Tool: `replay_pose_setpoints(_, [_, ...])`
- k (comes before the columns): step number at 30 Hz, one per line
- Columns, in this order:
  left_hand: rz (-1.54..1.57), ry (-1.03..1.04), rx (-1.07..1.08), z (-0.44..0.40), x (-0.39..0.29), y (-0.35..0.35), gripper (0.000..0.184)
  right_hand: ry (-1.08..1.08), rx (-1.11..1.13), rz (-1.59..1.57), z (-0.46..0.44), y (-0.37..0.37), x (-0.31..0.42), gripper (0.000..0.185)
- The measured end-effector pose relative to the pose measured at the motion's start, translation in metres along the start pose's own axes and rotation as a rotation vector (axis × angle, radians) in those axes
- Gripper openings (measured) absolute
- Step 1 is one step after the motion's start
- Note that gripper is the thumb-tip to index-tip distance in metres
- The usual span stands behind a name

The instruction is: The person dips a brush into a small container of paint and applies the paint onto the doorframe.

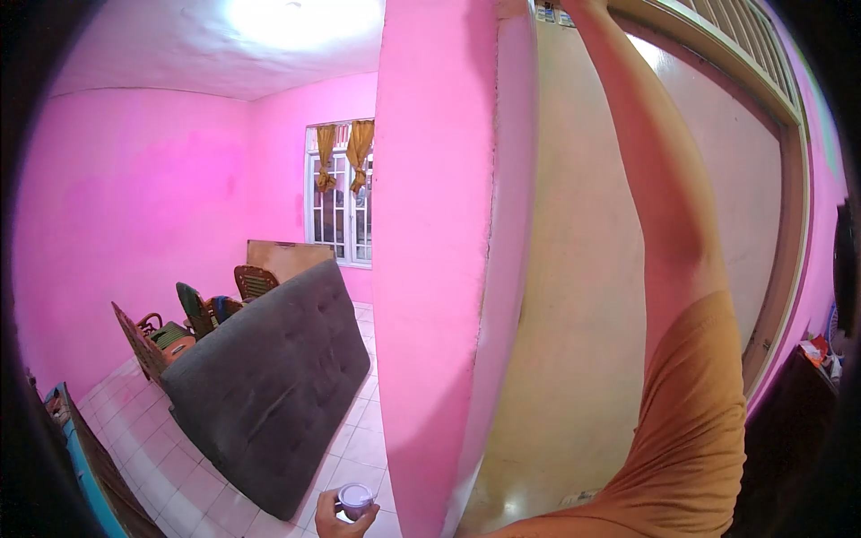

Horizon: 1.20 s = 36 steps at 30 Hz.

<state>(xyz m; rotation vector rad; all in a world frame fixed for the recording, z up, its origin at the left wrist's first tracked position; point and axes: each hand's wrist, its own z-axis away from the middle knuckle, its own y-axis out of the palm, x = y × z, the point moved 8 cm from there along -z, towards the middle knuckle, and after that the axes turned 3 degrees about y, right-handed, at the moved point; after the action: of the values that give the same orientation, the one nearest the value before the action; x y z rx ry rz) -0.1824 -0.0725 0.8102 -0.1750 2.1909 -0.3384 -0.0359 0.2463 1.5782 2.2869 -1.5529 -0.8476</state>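
At the bottom of the head view, my left hand [334,522] has its fingers and thumb curled round a small round jar [356,496] with a pale lilac top. My right arm, in an orange-brown sleeve [686,403], stretches up in front of a beige door [574,269]. The right hand [587,4] is at the top edge of the view, near the door's upper corner, and mostly cut off. A small patterned patch [553,14] shows beside it. The right fingers are hidden, so what they hold or touch cannot be made out.
A pink wall edge [435,269] stands left of the door. Beyond it, a dark grey mattress [278,386] leans against several chairs [256,282] on the tiled floor. A window [339,202] with tied brown curtains is behind. Cluttered dark furniture [803,421] stands at far right.
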Motion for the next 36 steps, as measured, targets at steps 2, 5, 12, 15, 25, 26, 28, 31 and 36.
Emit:
replay_pose_setpoints(2, [0.033,-0.023,0.013,-0.005,0.008,-0.003,0.063,-0.089,-0.016,0.164,0.008,-0.001,0.013,0.032])
replay_pose_setpoints(5, [0.069,-0.027,0.035,-0.011,0.015,-0.008,0.061,0.098,0.151,0.196,0.023,-0.014,0.027,0.033])
replay_pose_setpoints(12, [0.095,-0.014,0.051,-0.019,0.014,-0.011,0.058,-0.040,0.098,0.120,-0.006,-0.003,0.017,0.026])
replay_pose_setpoints(15, [0.137,-0.049,0.072,-0.018,0.027,-0.007,0.057,0.055,0.147,-0.010,-0.013,0.013,0.000,0.027])
replay_pose_setpoints(25, [0.123,-0.024,0.062,-0.017,0.032,-0.010,0.058,0.024,0.168,0.208,0.003,-0.019,0.034,0.029])
replay_pose_setpoints(26, [0.114,-0.027,0.068,-0.017,0.032,-0.011,0.058,0.026,0.169,0.208,-0.001,-0.013,0.030,0.029])
replay_pose_setpoints(28, [0.107,-0.032,0.076,-0.017,0.035,-0.009,0.058,-0.007,0.088,-0.017,-0.013,-0.005,0.018,0.030])
replay_pose_setpoints(31, [0.068,-0.037,0.055,-0.014,0.045,-0.009,0.058,0.094,0.156,-0.078,-0.019,0.018,-0.024,0.032])
replay_pose_setpoints(36, [0.020,0.005,0.026,-0.012,0.050,-0.013,0.057,0.011,0.277,0.181,0.037,-0.021,0.036,0.035])
